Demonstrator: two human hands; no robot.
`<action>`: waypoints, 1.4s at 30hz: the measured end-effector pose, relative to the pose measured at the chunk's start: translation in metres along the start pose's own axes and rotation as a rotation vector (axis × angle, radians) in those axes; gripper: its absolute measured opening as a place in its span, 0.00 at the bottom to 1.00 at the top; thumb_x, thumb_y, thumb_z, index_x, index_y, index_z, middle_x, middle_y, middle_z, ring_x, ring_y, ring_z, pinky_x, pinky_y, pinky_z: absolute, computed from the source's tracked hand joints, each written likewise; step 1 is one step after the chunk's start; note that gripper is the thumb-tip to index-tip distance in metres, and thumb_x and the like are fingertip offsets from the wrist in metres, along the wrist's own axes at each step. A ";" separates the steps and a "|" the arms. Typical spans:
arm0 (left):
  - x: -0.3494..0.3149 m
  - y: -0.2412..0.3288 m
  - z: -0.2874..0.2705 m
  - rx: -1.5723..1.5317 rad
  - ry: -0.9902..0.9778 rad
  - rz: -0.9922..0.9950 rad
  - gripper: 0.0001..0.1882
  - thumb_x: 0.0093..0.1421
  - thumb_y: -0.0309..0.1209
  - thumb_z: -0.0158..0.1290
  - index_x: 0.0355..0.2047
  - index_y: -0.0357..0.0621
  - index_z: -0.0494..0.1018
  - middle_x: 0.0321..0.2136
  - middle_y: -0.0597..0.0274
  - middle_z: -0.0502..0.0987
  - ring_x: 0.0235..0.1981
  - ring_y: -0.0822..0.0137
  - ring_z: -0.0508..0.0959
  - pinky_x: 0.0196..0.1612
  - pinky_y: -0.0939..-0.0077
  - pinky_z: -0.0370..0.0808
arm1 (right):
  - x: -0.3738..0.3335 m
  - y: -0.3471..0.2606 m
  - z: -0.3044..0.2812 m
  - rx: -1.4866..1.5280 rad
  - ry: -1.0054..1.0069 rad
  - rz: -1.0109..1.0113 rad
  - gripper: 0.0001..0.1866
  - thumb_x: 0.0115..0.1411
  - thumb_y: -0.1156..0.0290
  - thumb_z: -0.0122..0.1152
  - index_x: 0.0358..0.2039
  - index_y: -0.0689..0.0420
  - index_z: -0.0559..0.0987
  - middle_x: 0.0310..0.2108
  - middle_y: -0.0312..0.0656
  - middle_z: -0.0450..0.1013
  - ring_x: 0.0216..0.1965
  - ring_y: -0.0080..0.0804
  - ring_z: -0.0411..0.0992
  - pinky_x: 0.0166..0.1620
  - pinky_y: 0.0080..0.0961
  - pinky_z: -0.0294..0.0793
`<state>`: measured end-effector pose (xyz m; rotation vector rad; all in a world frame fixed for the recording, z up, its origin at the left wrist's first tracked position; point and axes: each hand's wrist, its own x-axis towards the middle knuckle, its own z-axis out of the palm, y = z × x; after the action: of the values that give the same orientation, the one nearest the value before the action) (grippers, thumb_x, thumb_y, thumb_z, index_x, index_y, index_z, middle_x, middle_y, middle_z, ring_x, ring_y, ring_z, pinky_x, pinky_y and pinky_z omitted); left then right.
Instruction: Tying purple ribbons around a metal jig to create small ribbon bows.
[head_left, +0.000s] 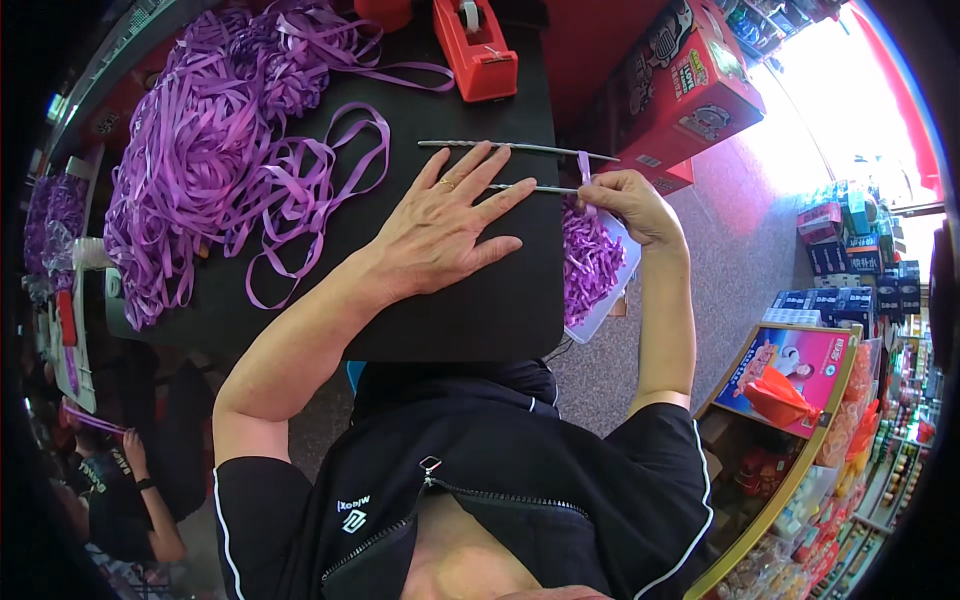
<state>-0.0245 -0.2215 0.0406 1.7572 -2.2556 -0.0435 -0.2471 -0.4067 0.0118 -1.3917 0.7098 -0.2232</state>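
My left hand [435, 225] lies flat with fingers spread, pressing two thin metal rods [540, 149], which look like chopsticks, onto the black table [450, 320]. The rods lie roughly parallel, their right ends sticking out past the table's right edge. A short length of purple ribbon [584, 168] runs across them near those ends. Its lower end is pinched by the thumb and fingers of my right hand [632, 205]. Below that hand, a pale bin [612, 290] holds many short purple ribbon pieces [590, 260].
A large tangled heap of purple ribbon [200, 150] covers the table's left side. A red tape dispenser [480, 62] stands at the far edge. Right are a red carton [680, 95] and a display counter [790, 375]. Another person [120, 490] sits lower left, holding purple ribbon.
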 end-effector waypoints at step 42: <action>-0.004 0.002 -0.001 0.007 0.018 -0.006 0.32 0.62 0.55 0.40 0.63 0.57 0.56 0.65 0.49 0.49 0.67 0.52 0.47 0.66 0.54 0.41 | -0.011 0.013 -0.015 0.174 0.129 -0.027 0.10 0.57 0.68 0.59 0.30 0.63 0.78 0.24 0.39 0.75 0.26 0.24 0.73 0.32 0.19 0.73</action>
<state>-0.0252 -0.2171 0.0416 1.7611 -2.2407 -0.0204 -0.2676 -0.4108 0.0029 -1.2292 0.7599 -0.3893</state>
